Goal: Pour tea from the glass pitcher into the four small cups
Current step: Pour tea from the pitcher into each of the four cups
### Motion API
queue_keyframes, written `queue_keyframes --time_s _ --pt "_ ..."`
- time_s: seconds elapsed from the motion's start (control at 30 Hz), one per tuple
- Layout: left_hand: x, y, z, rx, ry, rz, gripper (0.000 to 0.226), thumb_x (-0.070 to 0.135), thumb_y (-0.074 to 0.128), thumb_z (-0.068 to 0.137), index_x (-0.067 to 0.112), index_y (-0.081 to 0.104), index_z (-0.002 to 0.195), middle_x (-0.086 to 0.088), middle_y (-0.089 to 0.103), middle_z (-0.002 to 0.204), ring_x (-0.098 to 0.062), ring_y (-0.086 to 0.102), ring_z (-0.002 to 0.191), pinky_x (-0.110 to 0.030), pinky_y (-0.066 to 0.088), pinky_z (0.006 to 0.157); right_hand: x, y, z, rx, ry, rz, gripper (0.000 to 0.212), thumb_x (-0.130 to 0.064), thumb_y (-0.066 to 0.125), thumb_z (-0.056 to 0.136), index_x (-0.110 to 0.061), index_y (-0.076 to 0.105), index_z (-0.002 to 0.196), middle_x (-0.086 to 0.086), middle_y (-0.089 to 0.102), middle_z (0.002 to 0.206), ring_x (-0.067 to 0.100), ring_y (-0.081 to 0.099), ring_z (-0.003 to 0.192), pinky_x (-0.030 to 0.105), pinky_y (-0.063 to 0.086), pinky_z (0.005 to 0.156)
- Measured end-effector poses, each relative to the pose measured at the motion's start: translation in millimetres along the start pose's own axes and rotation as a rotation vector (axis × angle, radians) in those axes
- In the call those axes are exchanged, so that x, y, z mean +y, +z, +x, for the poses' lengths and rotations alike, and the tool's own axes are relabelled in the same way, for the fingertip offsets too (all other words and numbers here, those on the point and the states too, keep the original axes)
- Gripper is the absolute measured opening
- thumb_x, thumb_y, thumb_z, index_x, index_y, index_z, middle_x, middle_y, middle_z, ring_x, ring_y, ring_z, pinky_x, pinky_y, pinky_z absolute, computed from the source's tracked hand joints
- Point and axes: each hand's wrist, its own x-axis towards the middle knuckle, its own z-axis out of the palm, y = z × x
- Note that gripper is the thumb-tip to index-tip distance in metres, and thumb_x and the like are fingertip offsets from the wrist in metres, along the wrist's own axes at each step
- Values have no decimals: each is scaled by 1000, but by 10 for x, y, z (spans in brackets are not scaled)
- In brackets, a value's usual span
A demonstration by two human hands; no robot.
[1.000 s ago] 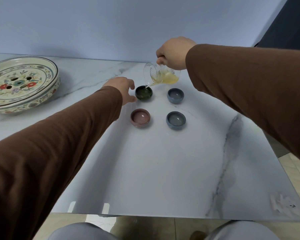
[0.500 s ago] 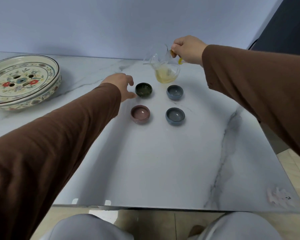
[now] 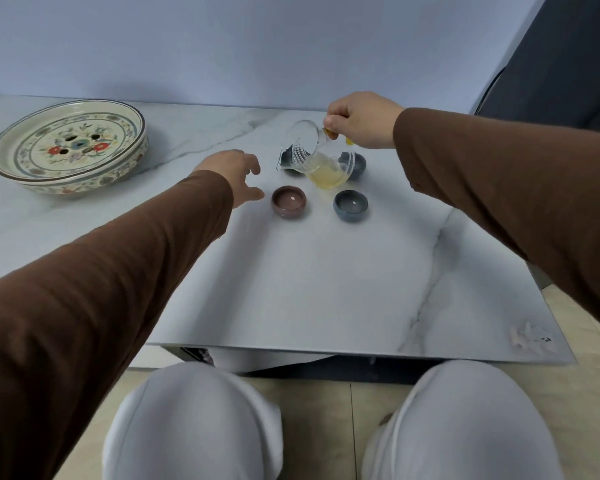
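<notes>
My right hand [image 3: 362,119] grips the handle of the glass pitcher [image 3: 314,157], which holds pale yellow tea and tilts with its spout to the left. The pitcher hangs above the cups and hides most of the dark green cup [image 3: 291,171] and part of the far blue cup [image 3: 358,164]. The pink cup [image 3: 288,201] and the near blue cup [image 3: 350,205] stand in front on the marble table [image 3: 309,289]. My left hand [image 3: 238,174] rests with fingers apart just left of the pink cup, not touching it.
A large floral ceramic tea tray [image 3: 68,147] stands at the table's far left. A wall runs behind the table. The table's front edge lies just above my knees, and its right edge drops to a tiled floor.
The pitcher came up from pouring into the green cup, went upright, then moved nearer and lower over the cups, tilting left again. My left hand slid back from the green cup toward the pink cup.
</notes>
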Motion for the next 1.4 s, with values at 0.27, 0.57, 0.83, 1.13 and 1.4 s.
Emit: queue_keyframes --time_s 0.27,0.57,0.83,1.13,1.4 --pt "45 173 -265 -32 -6 -46 50 43 67 80 20 58 124 -4 60 122 -27 59 108 -35 45 91 -177 69 -199 -11 -38 -247 33 -33 40 102 -13 65 106 8 65 106 29 58 101 34 40 80" --pt "105 266 -243 -40 -3 -63 50 43 67 80 20 58 123 -5 60 123 -27 58 110 -36 46 92 -244 106 -129 -5 -84 -446 29 -35 39 102 -17 61 106 3 54 90 27 50 87 35 37 74" --pt "108 303 -176 -57 -19 -57 51 44 66 80 20 57 124 -4 59 123 -27 57 112 -37 47 92 -256 177 -14 -15 -114 -562 30 -34 40 102 -16 63 109 11 65 107 35 60 100 35 37 72" --pt "121 326 -115 -70 -31 -76 52 48 66 79 21 58 122 -4 61 121 -27 57 111 -39 48 93 -314 207 41 -22 -130 -630 32 -33 38 103 -15 63 111 10 64 104 35 60 97 35 37 70" --pt "155 364 -93 -76 -37 -120 53 52 67 76 22 59 119 -5 63 117 -25 59 109 -40 49 92 -287 224 51 12 -148 -630 31 -33 38 102 -16 64 109 9 64 100 33 57 87 35 36 68"
